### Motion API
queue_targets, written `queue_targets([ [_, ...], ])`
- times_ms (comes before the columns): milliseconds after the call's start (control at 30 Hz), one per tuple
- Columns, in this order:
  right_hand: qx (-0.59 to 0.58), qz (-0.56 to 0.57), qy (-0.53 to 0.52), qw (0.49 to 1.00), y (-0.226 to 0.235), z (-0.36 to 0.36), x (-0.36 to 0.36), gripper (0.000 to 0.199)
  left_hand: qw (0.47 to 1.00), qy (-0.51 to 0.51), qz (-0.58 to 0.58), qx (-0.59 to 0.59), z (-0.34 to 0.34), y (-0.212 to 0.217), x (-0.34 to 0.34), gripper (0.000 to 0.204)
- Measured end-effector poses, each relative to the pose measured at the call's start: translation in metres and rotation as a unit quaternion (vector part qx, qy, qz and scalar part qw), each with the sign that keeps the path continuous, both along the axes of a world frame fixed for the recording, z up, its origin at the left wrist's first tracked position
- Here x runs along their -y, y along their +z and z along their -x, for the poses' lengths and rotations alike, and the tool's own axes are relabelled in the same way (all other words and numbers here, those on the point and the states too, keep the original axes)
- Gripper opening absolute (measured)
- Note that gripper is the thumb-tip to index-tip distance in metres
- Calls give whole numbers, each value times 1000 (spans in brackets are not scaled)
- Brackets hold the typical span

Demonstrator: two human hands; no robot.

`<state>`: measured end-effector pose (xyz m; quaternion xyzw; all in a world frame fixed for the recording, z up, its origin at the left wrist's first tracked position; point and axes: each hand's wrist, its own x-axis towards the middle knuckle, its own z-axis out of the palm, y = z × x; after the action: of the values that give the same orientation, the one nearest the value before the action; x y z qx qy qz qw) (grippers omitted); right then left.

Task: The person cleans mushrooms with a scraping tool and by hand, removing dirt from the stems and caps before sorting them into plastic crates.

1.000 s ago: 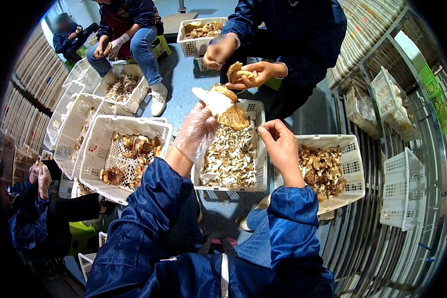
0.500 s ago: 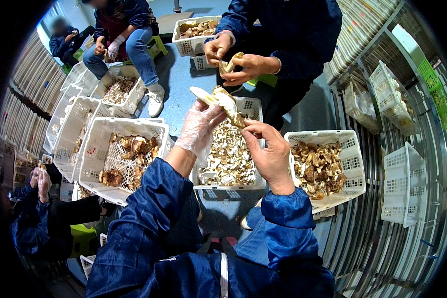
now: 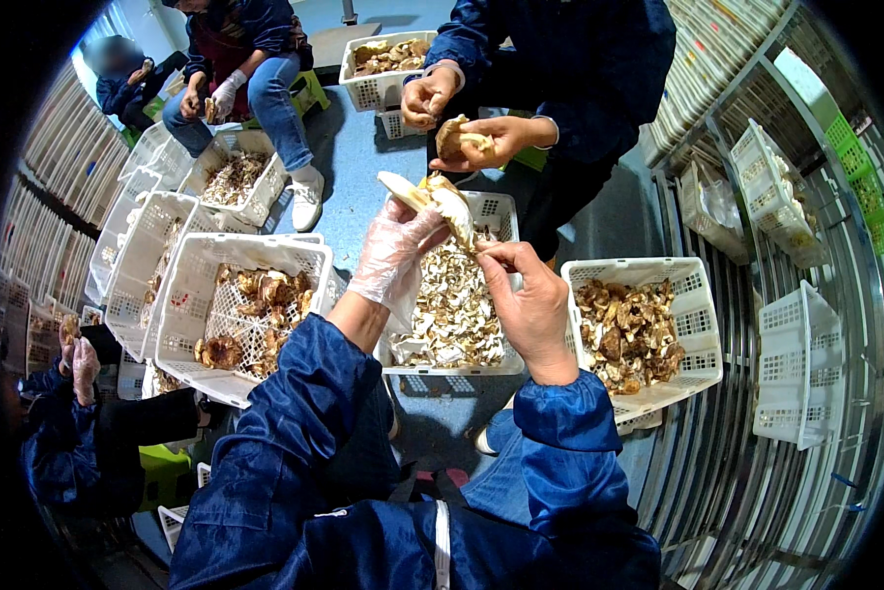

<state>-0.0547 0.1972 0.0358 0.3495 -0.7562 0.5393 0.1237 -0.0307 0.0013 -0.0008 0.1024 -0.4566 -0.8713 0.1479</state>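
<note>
A large pale mushroom (image 3: 453, 210) with a thick stem is held up in front of me, above a white crate (image 3: 506, 208) of sliced mushroom pieces (image 3: 450, 310). My left hand (image 3: 395, 254), in a clear plastic glove, is closed around its stem side. The bare fingertips of my right hand (image 3: 529, 303) pinch the lower right edge of its cap. To the right stands a white crate (image 3: 700, 310) holding brown mushroom pieces (image 3: 624, 334). Left of my hands, another crate (image 3: 181, 315) contains whole brown mushrooms (image 3: 270, 293).
Opposite me, a co-worker's hands (image 3: 491, 138) hold a mushroom. A full crate (image 3: 366, 93) stands behind. Other seated people work at the left beside more crates (image 3: 235, 202). Metal racks (image 3: 757, 413) with white baskets (image 3: 799, 364) line the right side.
My hands stay nearly in place, the right one shifting slightly left, still gripping the mushroom. The co-worker opposite has turned their mushroom and drawn one hand away from it.
</note>
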Motion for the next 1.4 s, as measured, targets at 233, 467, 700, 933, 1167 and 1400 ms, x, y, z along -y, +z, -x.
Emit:
queue_targets([
  [233, 149, 37, 26, 988, 3, -5, 6, 9, 999, 0, -5, 33, -1, -7, 5, 41],
  [467, 307, 138, 85, 938, -7, 7, 3, 10, 987, -89, -127, -39, 1, -11, 6, 35],
  [700, 279, 173, 54, 943, -7, 21, -8, 9, 984, -103, -142, -23, -7, 13, -9, 27],
  [933, 228, 177, -27, 957, -11, 46, -26, 10, 958, -151, -228, -91, -14, -3, 9, 32],
  [1167, 176, -83, -36, 980, -32, 38, -22, 13, 946, -93, -290, -109, -14, -6, 21, 32],
  [1400, 98, -86, -31, 991, -6, 9, -8, 13, 972, 21, -226, -66, -23, 0, 27, 31],
])
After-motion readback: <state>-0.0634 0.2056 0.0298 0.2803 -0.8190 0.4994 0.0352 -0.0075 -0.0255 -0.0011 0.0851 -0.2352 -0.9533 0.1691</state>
